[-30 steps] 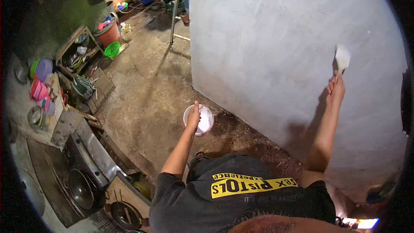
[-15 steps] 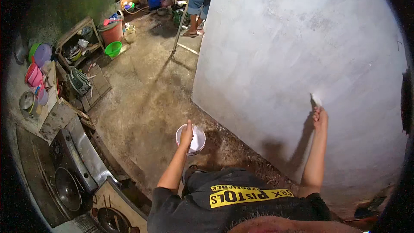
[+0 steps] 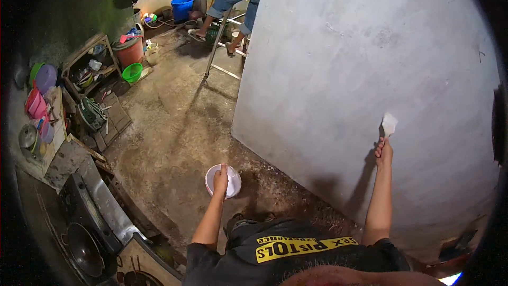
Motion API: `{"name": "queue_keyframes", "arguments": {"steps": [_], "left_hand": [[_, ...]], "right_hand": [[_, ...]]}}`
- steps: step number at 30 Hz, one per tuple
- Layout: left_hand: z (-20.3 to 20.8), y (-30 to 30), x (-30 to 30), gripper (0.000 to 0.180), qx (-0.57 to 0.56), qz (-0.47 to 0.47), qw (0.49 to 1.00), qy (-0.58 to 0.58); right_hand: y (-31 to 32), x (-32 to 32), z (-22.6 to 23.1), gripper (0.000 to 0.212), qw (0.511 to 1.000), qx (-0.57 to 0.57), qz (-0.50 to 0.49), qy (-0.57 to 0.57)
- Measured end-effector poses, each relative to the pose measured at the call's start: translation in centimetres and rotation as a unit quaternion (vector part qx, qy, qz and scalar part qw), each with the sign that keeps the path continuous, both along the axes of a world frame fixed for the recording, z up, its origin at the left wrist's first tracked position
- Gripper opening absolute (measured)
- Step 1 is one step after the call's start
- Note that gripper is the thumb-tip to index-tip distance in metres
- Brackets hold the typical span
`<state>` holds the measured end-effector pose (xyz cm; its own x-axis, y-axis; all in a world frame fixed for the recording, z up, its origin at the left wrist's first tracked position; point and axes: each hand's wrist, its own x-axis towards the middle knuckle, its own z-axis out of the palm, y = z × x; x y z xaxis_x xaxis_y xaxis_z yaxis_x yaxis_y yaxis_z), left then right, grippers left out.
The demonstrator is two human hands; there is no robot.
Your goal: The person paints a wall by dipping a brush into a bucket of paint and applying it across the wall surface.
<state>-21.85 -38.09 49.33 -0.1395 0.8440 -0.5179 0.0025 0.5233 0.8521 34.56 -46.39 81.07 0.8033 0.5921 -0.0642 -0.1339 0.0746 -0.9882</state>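
Note:
My left hand [image 3: 220, 180] is closed on the rim of a small white bucket [image 3: 236, 176], which has white paint inside and hangs low in front of me. My right hand [image 3: 384, 151] grips the handle of a paintbrush [image 3: 389, 123], its broad, flat head coated in white and pointing up. That brush is close to the large grey wall [image 3: 323, 79] on my right and casts a shadow there; whether its tip touches the surface is hard to tell. Whitish patches mottle the wall.
Beyond the wall's edge a person in jeans [image 3: 233, 0] sits on a ladder [image 3: 214, 56]. To my left are a stove [image 3: 87, 201] with a wok [image 3: 84, 249], a counter with bowls [image 3: 37, 103], and a wooden rack [image 3: 92, 66]. Buckets and basins stand farther back.
The paintbrush has turned its broad side into view as my right hand shifted slightly lower. My left hand and the bucket moved a little left and down. The person on the ladder raised their feet.

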Motion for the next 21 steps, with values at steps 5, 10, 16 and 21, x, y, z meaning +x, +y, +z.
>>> {"name": "queue_keyframes", "arguments": {"steps": [5,10,16,21], "left_hand": [[1.9,-0.3,0.3,0.055,0.019,0.002,0.999,-0.041],[1.1,-0.6,1.2,0.058,0.008,-0.012,0.999,-0.044],[-1.7,0.2,1.2,0.057,0.018,-0.019,0.984,-0.174],[4.4,-0.3,2.8,0.060,-0.002,-0.052,0.991,-0.121]], "right_hand": [[-0.8,-0.2,-0.8,0.029,0.999,-0.038,-0.007,0.023],[-1.2,-0.7,-0.4,0.026,0.999,-0.035,0.009,0.004],[-1.6,-4.7,-0.4,0.038,0.997,-0.017,0.055,-0.042],[-1.5,-1.7,-2.0,0.021,0.995,-0.003,0.094,0.042]]}}
